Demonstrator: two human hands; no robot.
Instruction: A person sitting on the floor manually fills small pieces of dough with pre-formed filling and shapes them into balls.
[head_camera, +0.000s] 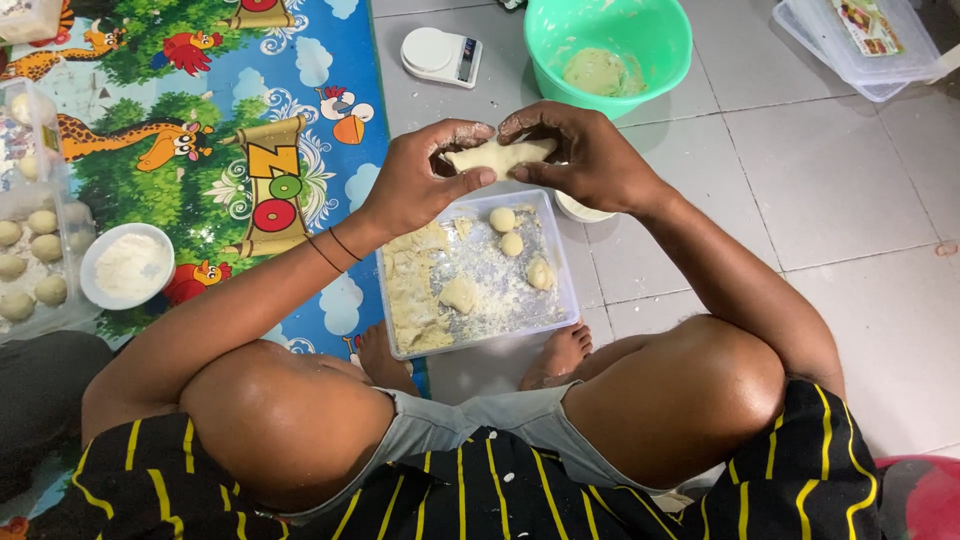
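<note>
My left hand (425, 178) and my right hand (585, 158) both grip one pale piece of dough (498, 155), stretched between the fingertips above the floor. Just below the hands sits a clear rectangular tray (570, 285) dusted with flour, holding a slab of dough (415, 290) on its left side and several small dough pieces (510, 243). My bare feet rest at the tray's near edge.
A green bowl (655, 40) with a dough lump stands beyond the hands, a white kitchen scale (441, 55) to its left. A white flour bowl (127, 265) and a container of dough balls (30, 260) sit on the colourful mat at left. Clear lidded boxes (860, 45) lie far right.
</note>
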